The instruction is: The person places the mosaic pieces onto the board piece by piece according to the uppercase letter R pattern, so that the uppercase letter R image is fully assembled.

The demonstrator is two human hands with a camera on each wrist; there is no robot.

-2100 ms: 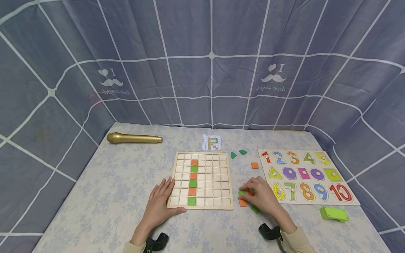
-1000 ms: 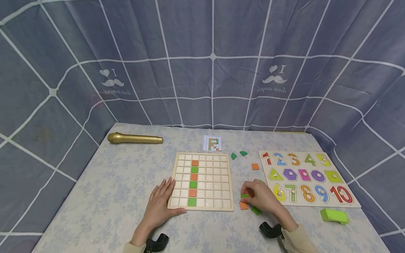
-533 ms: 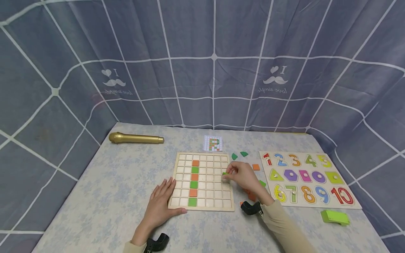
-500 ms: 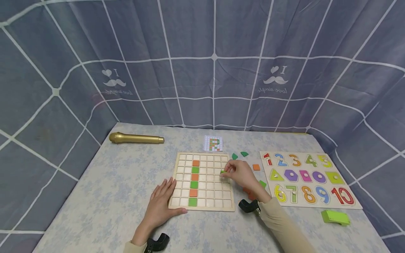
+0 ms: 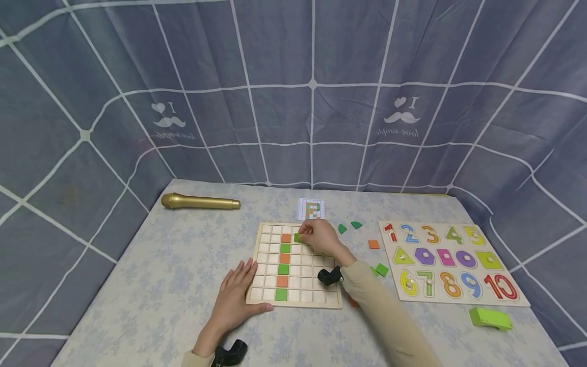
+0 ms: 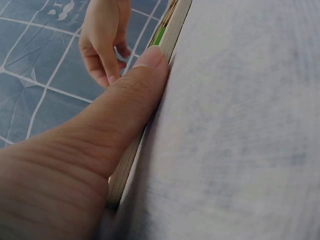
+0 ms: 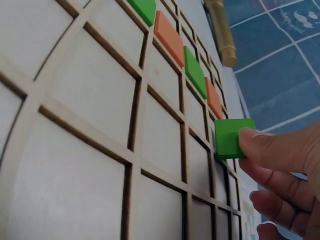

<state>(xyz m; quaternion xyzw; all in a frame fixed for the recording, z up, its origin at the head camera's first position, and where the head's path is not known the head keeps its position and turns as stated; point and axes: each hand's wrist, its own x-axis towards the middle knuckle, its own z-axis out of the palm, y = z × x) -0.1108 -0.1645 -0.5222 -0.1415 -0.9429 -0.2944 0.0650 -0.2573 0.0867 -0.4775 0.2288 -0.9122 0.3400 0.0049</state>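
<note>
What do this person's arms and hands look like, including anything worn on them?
The left hand and right hand are bare, no gloves or rings visible. The right sleeve is plain beige; the left sleeve, mostly out of frame, matches in colour. A curved black device sits at each wrist.

One grid board (image 5: 305,295), one number board (image 5: 437,267), one microphone (image 5: 202,202).
I count three orange tiles (image 5: 282,281) and three green tiles (image 5: 281,294) slotted in, one held green tile (image 7: 227,137), two wedges (image 5: 356,225), one card (image 5: 311,209), one lime block (image 5: 490,318); a sleeve (image 5: 385,316) partly covers the loose tiles (image 5: 381,269).
</note>
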